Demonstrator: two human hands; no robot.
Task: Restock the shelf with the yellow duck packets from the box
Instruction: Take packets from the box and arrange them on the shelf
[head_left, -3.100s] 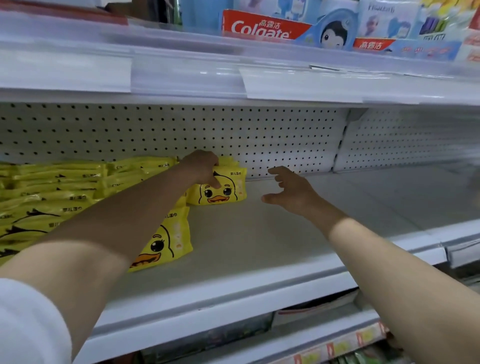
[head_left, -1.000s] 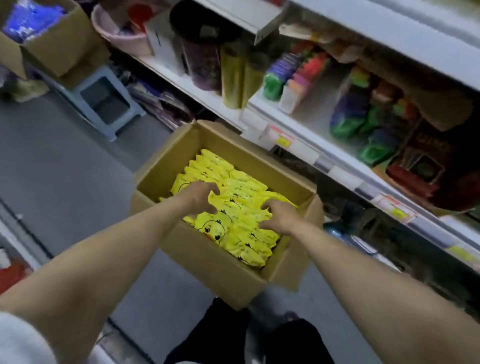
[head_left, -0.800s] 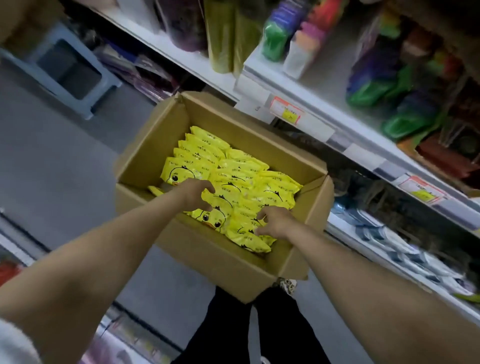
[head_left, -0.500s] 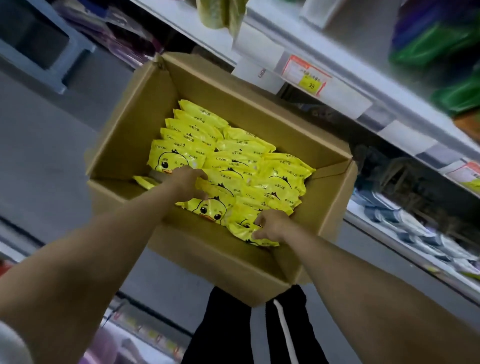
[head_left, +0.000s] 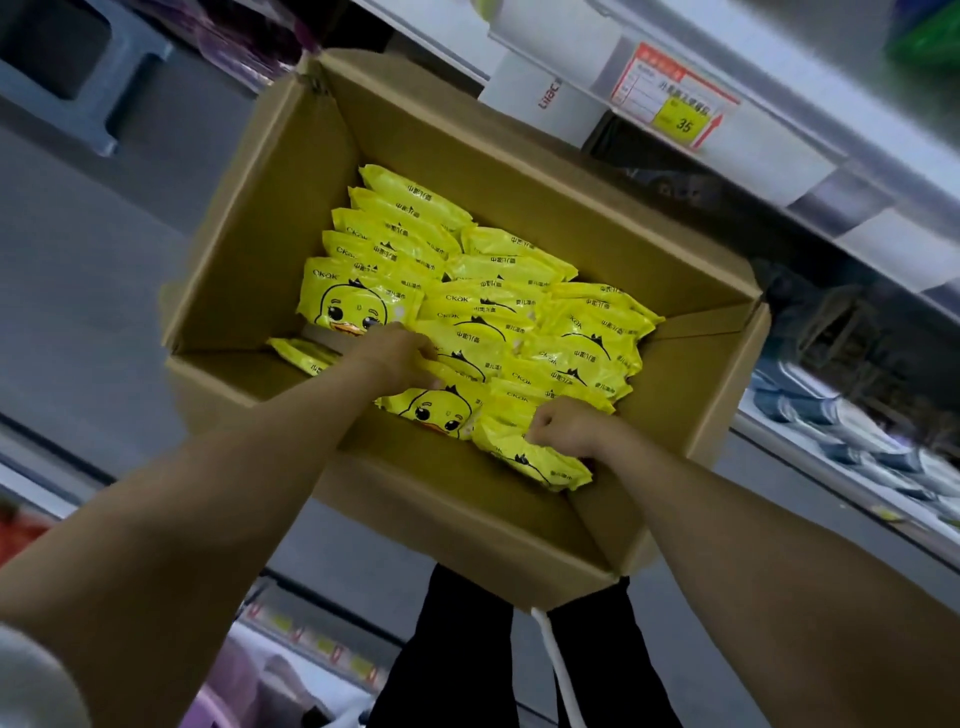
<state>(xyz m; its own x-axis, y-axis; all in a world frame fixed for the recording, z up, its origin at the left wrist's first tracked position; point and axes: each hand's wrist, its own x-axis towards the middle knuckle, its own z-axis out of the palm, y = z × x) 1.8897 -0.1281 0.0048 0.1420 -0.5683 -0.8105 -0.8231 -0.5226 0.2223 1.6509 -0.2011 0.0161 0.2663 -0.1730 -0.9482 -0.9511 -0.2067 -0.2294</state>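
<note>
Closer now than half a second ago, the box (head_left: 270, 249) sits beside a price-tagged shelf (head_left: 779, 137). Inside it, the left hand (head_left: 400, 358) curls round yellow duck packets (head_left: 519, 312); the right hand (head_left: 563, 428) pinches another's edge.

Box (head_left: 395, 130): matt brown cardboard. Duck packets (head_left: 498, 312): glossy yellow plastic film, crinkled. Shelf edge (head_left: 810, 171): smooth white, material unclear.

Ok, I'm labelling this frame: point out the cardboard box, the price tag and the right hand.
cardboard box (head_left: 283, 223), head view, inner left wall.
price tag (head_left: 675, 98), head view, printed face.
right hand (head_left: 563, 425), head view, knuckles.
</note>
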